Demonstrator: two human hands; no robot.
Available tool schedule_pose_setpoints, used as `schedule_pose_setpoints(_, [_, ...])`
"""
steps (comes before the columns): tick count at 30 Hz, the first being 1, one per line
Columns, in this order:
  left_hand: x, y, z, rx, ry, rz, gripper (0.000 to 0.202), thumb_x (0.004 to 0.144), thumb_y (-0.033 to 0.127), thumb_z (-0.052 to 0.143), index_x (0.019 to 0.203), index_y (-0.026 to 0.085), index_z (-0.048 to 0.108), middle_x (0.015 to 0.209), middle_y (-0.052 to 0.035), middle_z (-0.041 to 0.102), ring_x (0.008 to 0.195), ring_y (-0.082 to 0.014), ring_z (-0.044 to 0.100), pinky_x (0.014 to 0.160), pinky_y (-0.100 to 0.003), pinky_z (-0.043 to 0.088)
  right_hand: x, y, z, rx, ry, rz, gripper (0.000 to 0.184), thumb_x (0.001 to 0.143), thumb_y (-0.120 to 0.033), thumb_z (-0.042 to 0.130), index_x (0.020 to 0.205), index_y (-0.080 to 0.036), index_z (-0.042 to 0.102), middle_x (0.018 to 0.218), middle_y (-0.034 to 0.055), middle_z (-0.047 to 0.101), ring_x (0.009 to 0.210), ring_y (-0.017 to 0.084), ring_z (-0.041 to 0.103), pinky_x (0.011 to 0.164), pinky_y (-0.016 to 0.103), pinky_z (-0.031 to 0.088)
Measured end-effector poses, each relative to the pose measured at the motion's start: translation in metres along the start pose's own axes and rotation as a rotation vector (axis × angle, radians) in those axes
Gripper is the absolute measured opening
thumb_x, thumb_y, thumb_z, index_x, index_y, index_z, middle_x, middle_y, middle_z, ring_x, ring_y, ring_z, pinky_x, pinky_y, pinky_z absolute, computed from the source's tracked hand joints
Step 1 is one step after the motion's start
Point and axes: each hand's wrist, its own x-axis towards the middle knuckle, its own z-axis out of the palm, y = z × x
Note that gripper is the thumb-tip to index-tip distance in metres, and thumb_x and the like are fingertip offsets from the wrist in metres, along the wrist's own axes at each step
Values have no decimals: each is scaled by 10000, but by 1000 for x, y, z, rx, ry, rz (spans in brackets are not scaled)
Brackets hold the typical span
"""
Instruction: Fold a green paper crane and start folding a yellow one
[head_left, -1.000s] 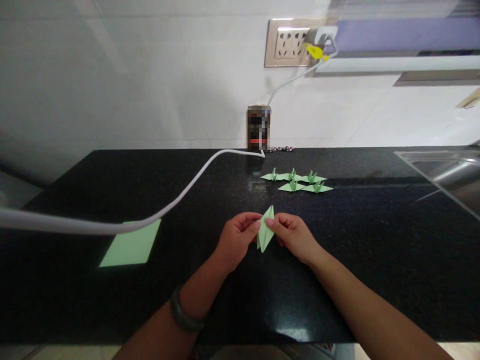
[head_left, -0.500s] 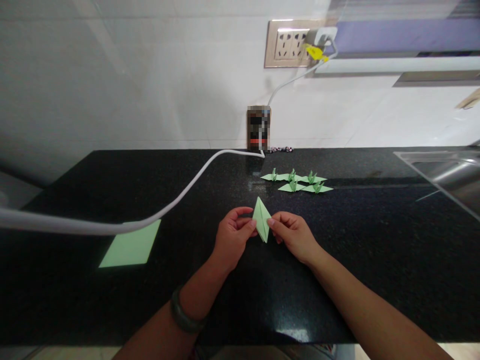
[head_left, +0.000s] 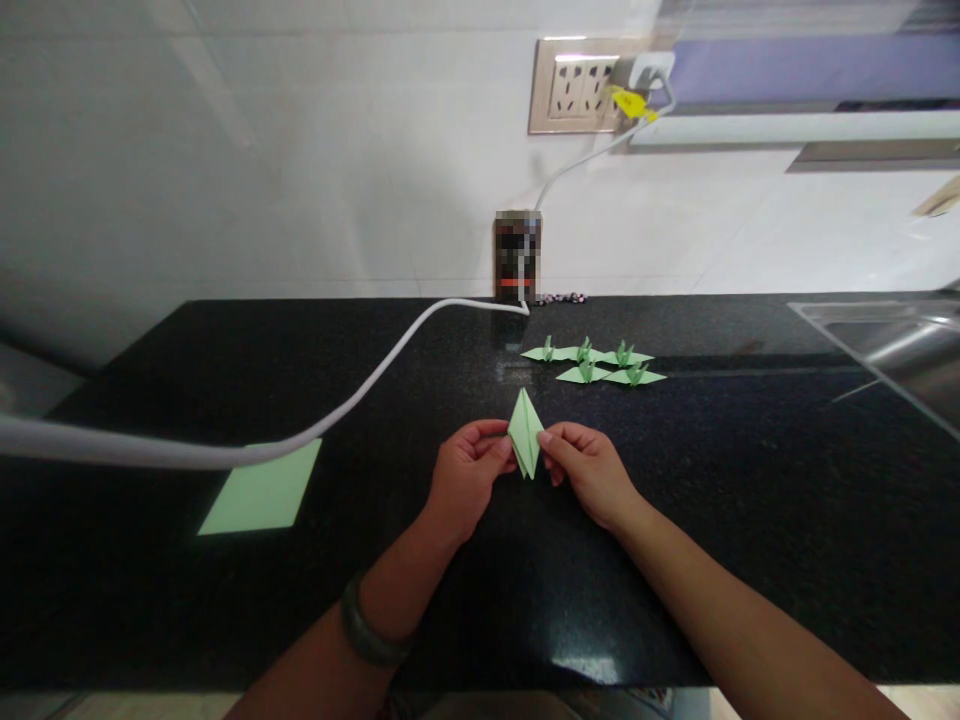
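A pale green paper (head_left: 526, 432), folded into a narrow diamond with a crease down its middle, is held upright between my two hands above the counter. My left hand (head_left: 469, 470) pinches its left edge between thumb and fingers. On the opposite edge, my right hand (head_left: 581, 460) grips with its thumb in front and the fingers curled behind. Two loose points show at the diamond's lower end. Just beyond my right hand, several folded green paper cranes (head_left: 587, 371) sit in two rows with their wings spread.
A flat green sheet (head_left: 262, 488) lies at the left, partly under a thick white cable (head_left: 405, 365). Against the wall leans a blurred-out phone-like device (head_left: 517, 255), with a beaded strap (head_left: 561, 298) beside it. A metal sink (head_left: 900, 345) is set into the black counter (head_left: 360, 320) at right.
The folded paper has shifted slightly up and turned a little, and its two lower points now show apart. My hands have barely moved.
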Motion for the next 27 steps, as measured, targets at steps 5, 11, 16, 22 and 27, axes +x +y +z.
schedule_pose_setpoints(5, [-1, 0, -1, 57, -13, -13, 204, 638, 237, 645, 790, 117, 579, 664, -17, 647, 612, -106, 597, 626, -234, 482, -1, 1, 1, 23, -3, 14, 279, 725, -413, 538, 614, -158, 519, 513, -32, 481, 403, 61, 388, 398, 192, 304])
schedule_pose_setpoints(11, [-1, 1, -1, 75, 2, -10, 184, 639, 221, 641, 774, 116, 574, 640, -9, 634, 581, -96, 584, 581, -215, 477, -2, 1, 2, 25, -51, 14, 268, 669, -388, 611, 584, -159, 501, 490, -45, 473, 396, 53, 379, 398, 190, 297])
schedule_pose_setpoints(16, [-1, 0, 0, 81, 0, -19, 185, 638, 222, 644, 772, 117, 572, 629, -5, 625, 575, -96, 579, 584, -219, 475, -1, 2, 1, 46, -73, 26, 274, 656, -385, 630, 580, -158, 495, 479, -49, 469, 389, 53, 374, 395, 192, 292])
schedule_pose_setpoints(22, [-2, -1, 2, 33, 5, -8, 200, 680, 287, 605, 792, 123, 578, 653, -8, 612, 606, -106, 575, 613, -247, 477, -1, 4, 3, 59, -32, 17, 277, 656, -383, 628, 562, -159, 493, 467, -49, 467, 382, 55, 375, 393, 196, 293])
schedule_pose_setpoints(27, [-2, 0, 2, 53, -45, 10, 251, 647, 298, 639, 813, 116, 591, 696, -21, 614, 601, -92, 543, 578, -216, 444, -4, 2, 7, -45, -9, -32, 259, 688, -362, 606, 569, -151, 512, 469, -47, 463, 396, 51, 374, 395, 189, 285])
